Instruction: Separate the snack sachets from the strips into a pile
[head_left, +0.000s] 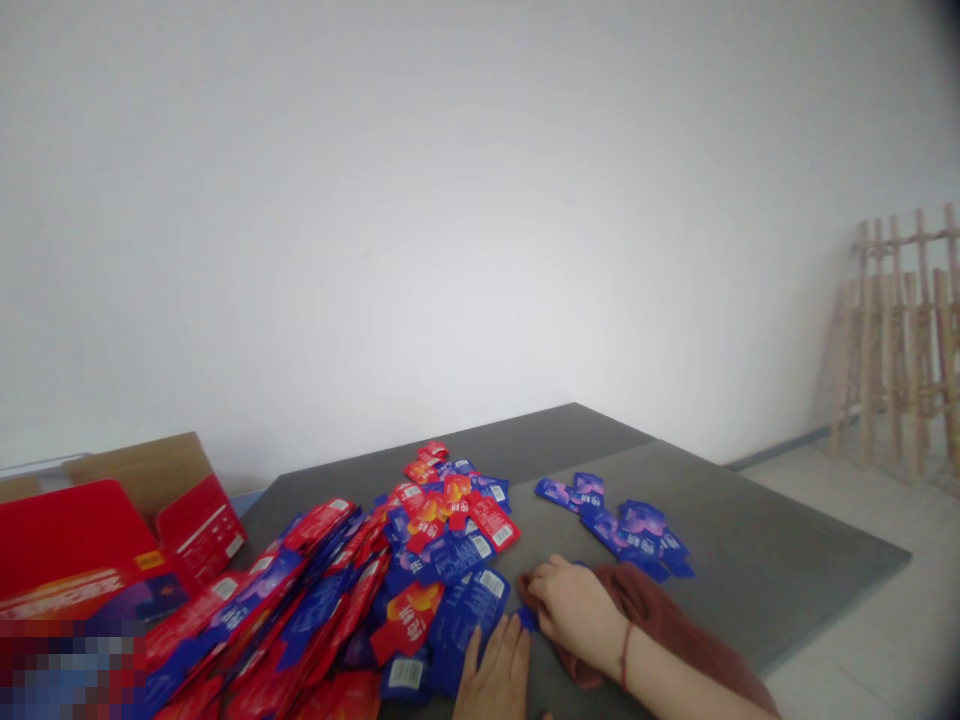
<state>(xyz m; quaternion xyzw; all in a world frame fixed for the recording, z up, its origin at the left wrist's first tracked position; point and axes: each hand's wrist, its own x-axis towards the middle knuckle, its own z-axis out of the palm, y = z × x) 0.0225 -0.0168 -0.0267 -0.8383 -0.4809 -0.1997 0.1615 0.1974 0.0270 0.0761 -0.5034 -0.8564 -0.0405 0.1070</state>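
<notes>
My left hand lies with fingers stretched out at the right edge of a blue packet with a white barcode label. Just to its right, the curled fingers of my right hand are closed on a reddish-brown cloth, which trails under my forearm. A small blue piece shows between the two hands; most of it is covered. Around my left hand spreads a loose heap of red and blue packets. A smaller group of blue-purple packets lies beyond my right hand.
Long rows of red and blue packets lean together on the left. Beside them stands an open red carton, with a brown cardboard flap behind. The grey table meets a white wall. Wooden racks stand far right.
</notes>
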